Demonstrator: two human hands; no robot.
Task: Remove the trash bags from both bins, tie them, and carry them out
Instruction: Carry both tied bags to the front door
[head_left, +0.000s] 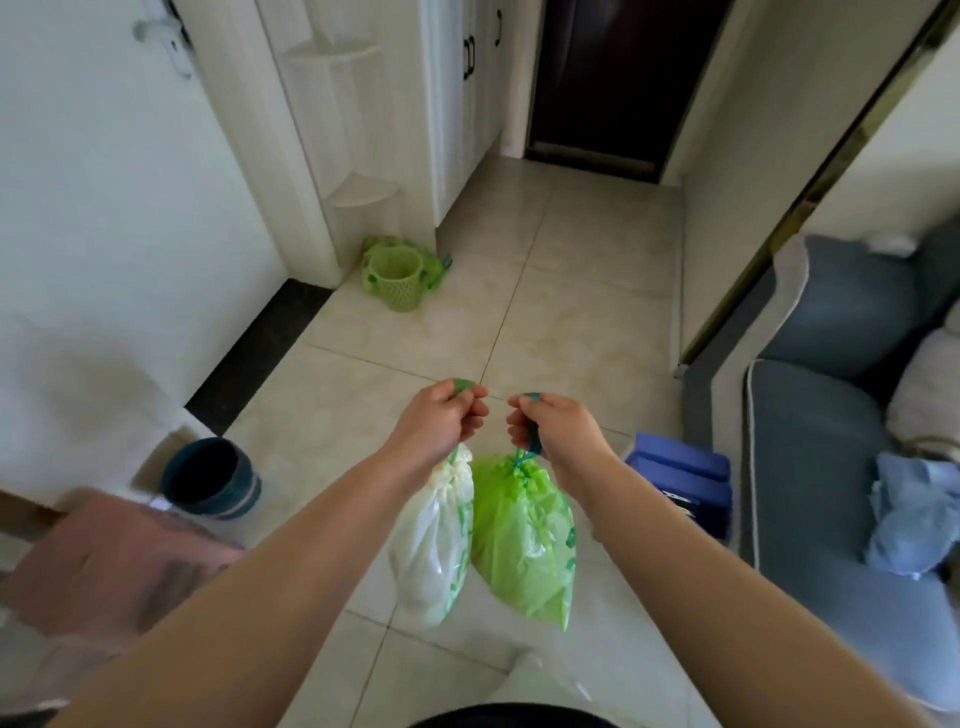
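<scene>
My left hand (441, 421) grips the green drawstring of a white trash bag (434, 540) that hangs closed below it. My right hand (558, 428) is shut on the blue-green drawstring of a green trash bag (524, 540), also cinched at the top. Both bags hang side by side above the tiled floor, touching each other. A green plastic bin (396, 278) stands by the white wall corner ahead with nothing visible inside, and green plastic lies behind it. A dark blue bin (210, 478) sits at the lower left, its inside dark.
A dark brown door (618, 83) closes the hallway ahead. White cabinets (462, 104) line the left side. A grey-blue sofa (831, 415) with blue cloth on it fills the right. A blue box (685, 483) stands beside the sofa. A pinkish blurred object (104, 561) is at the lower left.
</scene>
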